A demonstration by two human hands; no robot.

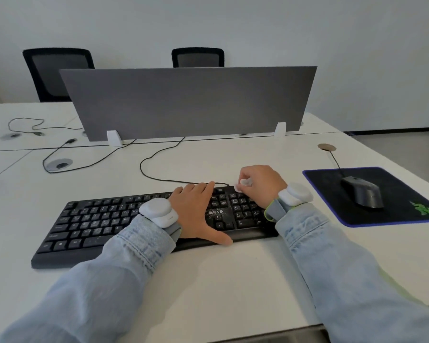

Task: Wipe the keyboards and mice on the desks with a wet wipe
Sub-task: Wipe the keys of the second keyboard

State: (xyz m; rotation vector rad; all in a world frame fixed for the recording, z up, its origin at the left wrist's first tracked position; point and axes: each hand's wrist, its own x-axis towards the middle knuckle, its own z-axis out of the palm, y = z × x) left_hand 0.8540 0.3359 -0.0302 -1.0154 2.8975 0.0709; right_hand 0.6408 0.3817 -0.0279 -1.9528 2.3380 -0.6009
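Left hand [196, 211] flat on keyboard [97, 224]; right hand [260, 185] half-hides wipe [242, 184].

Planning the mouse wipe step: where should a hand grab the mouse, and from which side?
Judging by its pose, take the mouse across its two long sides near the humped middle, coming from above. It lies flat on the mouse pad, its cable leaving the far end, so stay off that end. The right hand, gripping the wipe, is nearest.

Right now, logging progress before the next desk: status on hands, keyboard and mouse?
Left hand flat, steadying black wired keyboard. Right hand pinching white wet wipe at keypad's top edge. Grey mouse on black mat, untouched. Nothing obstructing.
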